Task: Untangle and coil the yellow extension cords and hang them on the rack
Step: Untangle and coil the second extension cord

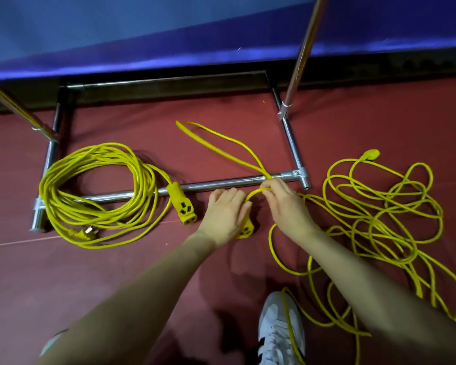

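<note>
While our left hand (pixel 225 216) grips the socket (pixel 245 230) and our right hand (pixel 284 204) pinches its cord (pixel 256 193), the tangle (pixel 379 219) at right could knot, perhaps snagging the rack (pixel 234 181).

Coiled cord (pixel 95 196) left on rack base (pixel 221 183), tangled cord (pixel 379 222) right.

Both forearms (pixel 142 285) are bare, with no sleeves, watch or rings showing. One foot wears a white sneaker (pixel 279 330) with dark side stripes and white laces.
</note>
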A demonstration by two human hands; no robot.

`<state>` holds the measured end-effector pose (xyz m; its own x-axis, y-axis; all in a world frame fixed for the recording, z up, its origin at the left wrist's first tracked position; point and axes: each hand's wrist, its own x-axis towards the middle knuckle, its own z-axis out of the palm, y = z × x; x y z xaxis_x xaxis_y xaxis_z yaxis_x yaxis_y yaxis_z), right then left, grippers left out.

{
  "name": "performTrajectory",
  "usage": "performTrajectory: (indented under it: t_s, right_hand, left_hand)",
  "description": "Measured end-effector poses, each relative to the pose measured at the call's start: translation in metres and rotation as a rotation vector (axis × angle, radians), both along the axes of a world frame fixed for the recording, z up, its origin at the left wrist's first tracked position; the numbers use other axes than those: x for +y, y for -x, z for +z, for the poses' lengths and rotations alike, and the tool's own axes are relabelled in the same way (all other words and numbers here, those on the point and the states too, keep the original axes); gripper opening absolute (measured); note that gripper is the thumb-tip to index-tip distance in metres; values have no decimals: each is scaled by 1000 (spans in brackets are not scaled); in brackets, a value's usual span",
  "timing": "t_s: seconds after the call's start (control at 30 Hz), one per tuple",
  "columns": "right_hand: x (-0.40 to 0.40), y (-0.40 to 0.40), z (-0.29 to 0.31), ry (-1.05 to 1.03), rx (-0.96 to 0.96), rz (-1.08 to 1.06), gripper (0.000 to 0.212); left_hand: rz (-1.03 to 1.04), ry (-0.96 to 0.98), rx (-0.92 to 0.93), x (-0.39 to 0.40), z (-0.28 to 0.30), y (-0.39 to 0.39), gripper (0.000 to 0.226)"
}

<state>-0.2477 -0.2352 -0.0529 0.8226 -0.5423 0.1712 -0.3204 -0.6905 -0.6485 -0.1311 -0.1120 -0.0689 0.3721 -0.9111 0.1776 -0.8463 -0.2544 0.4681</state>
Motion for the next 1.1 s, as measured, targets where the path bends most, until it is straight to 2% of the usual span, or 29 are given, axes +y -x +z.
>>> performTrajectory:
  t_s: [0.13,0.23,0.33,0.47,0.63,0.83,0.93,1.1]
  right_hand:
    - [7,-2,23,40,-116,31,27]
    - [12,-6,49,42,-88,51,37]
    - [17,-15,75,61,-112,130,32]
    - [22,-28,114,-23,-127,231,19]
    - [32,-37,170,-36,-40,318,7]
    - [62,-42,257,-145,-18,340,23]
    - [83,-47,300,-268,-16,376,21]
    - [115,-49,332,-563,13,389,26]
  left_hand:
    - [66,53,220,5,26,5,29]
    - [115,137,361,16,47,4,17]
    - [210,234,559,31,77,1,17]
    - [268,287,630,55,133,-9,22]
    - [287,345,739,88,218,-20,26]
    - [193,442,957,128,283,-33,27]
    - [212,471,976,145,296,-42,28]
    - [303,333,761,175,293,-46,27]
